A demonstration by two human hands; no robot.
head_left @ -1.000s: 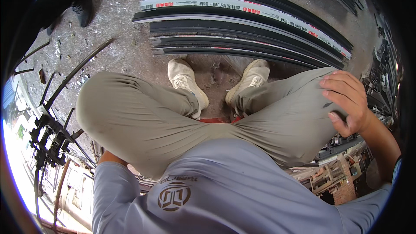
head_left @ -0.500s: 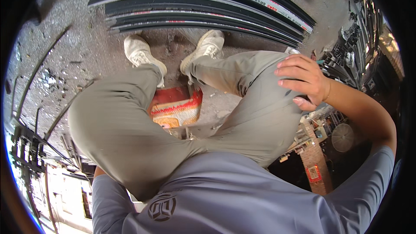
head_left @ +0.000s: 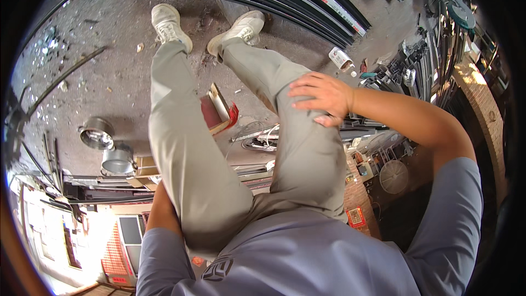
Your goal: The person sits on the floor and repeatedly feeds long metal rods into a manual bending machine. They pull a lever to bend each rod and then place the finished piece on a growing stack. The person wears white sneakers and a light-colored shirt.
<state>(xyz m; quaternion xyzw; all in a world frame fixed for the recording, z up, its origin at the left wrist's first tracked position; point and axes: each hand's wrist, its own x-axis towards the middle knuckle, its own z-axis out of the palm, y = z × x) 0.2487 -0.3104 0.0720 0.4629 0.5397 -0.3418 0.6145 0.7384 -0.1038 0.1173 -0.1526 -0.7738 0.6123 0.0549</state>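
My right hand (head_left: 324,97) rests palm down on my right thigh, near the knee of my grey-green trousers (head_left: 312,148). Its fingers lie spread on the cloth and hold nothing. Of my left arm only the forearm (head_left: 164,211) shows, beside my left thigh; the hand itself is hidden behind the leg. Between my legs a red box (head_left: 211,114) stands on the floor, with a pale upright edge and partly covered by my left leg. Both white shoes (head_left: 171,24) are on the floor.
Long black bars (head_left: 312,5) with printed white strips lie beyond my feet. A white container (head_left: 341,58) lies right of them, near piled dark profiles (head_left: 408,74). At left are two round metal pots (head_left: 118,159), a thin curved strip (head_left: 68,79) and scattered bright bits.
My legs have straightened and the red box now shows farther back between them. My right hand stays on the thigh. The view has shifted, bringing the metal pots and white container into sight.
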